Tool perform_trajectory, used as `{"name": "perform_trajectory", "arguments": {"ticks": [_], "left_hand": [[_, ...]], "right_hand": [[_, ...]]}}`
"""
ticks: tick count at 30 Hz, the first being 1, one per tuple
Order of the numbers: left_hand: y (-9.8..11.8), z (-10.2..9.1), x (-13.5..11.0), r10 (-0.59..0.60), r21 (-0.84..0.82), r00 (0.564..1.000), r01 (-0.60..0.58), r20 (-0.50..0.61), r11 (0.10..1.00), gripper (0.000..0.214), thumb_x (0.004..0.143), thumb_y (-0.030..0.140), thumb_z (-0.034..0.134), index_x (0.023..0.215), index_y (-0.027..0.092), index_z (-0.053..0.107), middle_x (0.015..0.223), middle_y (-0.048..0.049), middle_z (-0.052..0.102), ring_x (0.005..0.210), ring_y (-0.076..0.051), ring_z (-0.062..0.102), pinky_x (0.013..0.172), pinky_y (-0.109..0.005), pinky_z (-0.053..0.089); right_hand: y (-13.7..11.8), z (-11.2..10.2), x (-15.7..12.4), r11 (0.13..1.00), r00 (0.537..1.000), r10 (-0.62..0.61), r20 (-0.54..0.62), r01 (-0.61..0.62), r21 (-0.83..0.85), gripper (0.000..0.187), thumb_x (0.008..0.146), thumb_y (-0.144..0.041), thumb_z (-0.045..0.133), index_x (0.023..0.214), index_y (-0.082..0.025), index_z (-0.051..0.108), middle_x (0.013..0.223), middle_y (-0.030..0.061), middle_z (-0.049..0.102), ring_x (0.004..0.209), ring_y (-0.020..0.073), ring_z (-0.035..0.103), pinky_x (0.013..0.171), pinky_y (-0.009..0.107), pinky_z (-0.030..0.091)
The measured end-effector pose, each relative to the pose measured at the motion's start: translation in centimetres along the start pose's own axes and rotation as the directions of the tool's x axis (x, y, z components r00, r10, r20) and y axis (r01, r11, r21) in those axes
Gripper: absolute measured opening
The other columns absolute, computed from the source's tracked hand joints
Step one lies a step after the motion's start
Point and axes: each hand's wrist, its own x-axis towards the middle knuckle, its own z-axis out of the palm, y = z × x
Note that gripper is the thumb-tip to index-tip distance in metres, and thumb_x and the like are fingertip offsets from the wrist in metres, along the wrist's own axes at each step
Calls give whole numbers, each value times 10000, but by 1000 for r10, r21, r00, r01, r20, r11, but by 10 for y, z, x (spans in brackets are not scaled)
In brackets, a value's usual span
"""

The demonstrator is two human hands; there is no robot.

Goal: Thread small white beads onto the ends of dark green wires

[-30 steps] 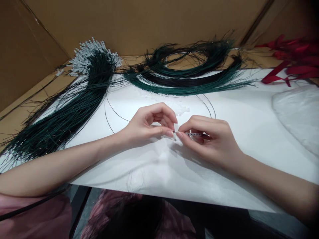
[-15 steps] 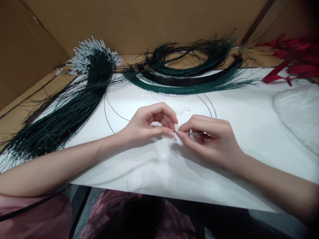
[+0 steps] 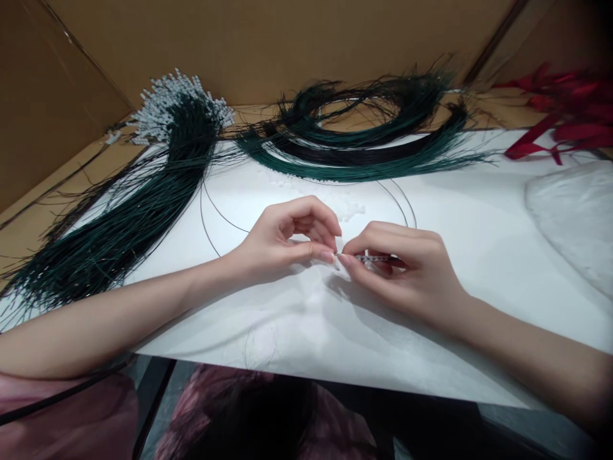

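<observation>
I see nothing shift over the last second: left hand [image 3: 287, 239] and right hand [image 3: 412, 271] stay fingertip to fingertip, fingers clamped on the thin dark green wire [image 3: 378, 258], with the coiled bundle of dark green wires [image 3: 359, 156] at 12 o'clock untouched.

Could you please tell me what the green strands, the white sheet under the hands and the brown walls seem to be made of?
Strands: probably plastic-coated wire or cord, faintly glossy and springy in their curves; one seems pinched in the right hand. Sheet: matte paper or thin fabric, softly creased. Walls: matte brown cardboard, with fold lines.
</observation>
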Motion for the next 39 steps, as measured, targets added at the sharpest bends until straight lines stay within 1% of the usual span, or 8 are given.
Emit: {"name": "perform_trajectory", "arguments": {"ticks": [6, 11, 16, 21, 27, 29, 33, 39], "left_hand": [[0, 0, -1, -34, -7, 999, 34, -15, 999, 316, 715, 219, 883, 928, 152, 660, 815, -28, 760, 730, -127, 744, 698, -200, 613], [0, 0, -2, -36, 23, 999, 37, -32, 999, 309, 725, 234, 878, 929, 150, 662, 827, -32, 761, 746, -131, 747, 714, -204, 614], [1, 2, -3, 18, 59, 999, -16, -28, 998, 278, 739, 179, 859, 944, 144, 675, 846, -27, 735, 769, -117, 731, 742, -192, 606], [2, 4, -4, 93, 144, 996, -90, -17, 985, 238, 770, 156, 829, 958, 148, 684, 873, -28, 708, 777, -103, 698, 759, -190, 599], [2, 4, -5, 61, 114, 998, -62, 7, 992, 257, 809, 178, 796, 1032, 156, 670, 938, -45, 714, 819, -117, 706, 795, -214, 604], [2, 3, -5, 58, 147, 998, -57, -4, 988, 241, 824, 203, 784, 1032, 162, 671, 927, -41, 701, 798, -113, 688, 773, -214, 598], [2, 3, -5, 92, 225, 996, -86, -13, 970, 188, 840, 219, 764, 1000, 168, 680, 895, -36, 676, 758, -103, 643, 740, -212, 577], [3, 3, -6, 126, 224, 992, -129, 29, 966, 177, 844, 157, 743, 1007, 165, 672, 891, -34, 669, 770, -104, 632, 737, -218, 559]], "right_hand": [[0, 0, 1, 1000, 1000, 12, -7, -12, -15, 164, 853, -68, 657, 753, -199, 649, 629, -23, 574, 526, 90, 424, 500, 256, 339], [0, 0, 0, 1000, 1000, 20, -4, -20, -3, 158, 864, -91, 652, 751, -201, 649, 637, -19, 579, 533, 94, 446, 505, 263, 343], [-1, 0, -1, 997, 997, 74, -4, -73, 9, 127, 849, -115, 653, 764, -203, 622, 663, -12, 590, 549, 101, 482, 500, 260, 359], [-3, 1, 1, 994, 994, 110, 13, -110, 11, 145, 843, -105, 618, 752, -209, 576, 651, -12, 564, 548, 106, 487, 463, 252, 349], [-2, 1, 0, 995, 995, 99, 1, -99, -5, 149, 846, -96, 621, 763, -210, 574, 655, -13, 563, 540, 100, 472, 462, 249, 343], [-1, 1, 0, 994, 994, 107, -6, -107, -13, 147, 845, -101, 625, 760, -210, 575, 652, -11, 560, 540, 101, 470, 460, 249, 338], [-2, 1, 1, 995, 995, 100, -12, -100, -23, 163, 844, -135, 649, 734, -214, 559, 632, -15, 560, 529, 105, 467, 459, 254, 333], [-1, 1, 1, 993, 994, 109, -20, -110, -53, 119, 804, -119, 659, 773, -212, 593, 628, -20, 560, 532, 104, 477, 469, 253, 336]]}}
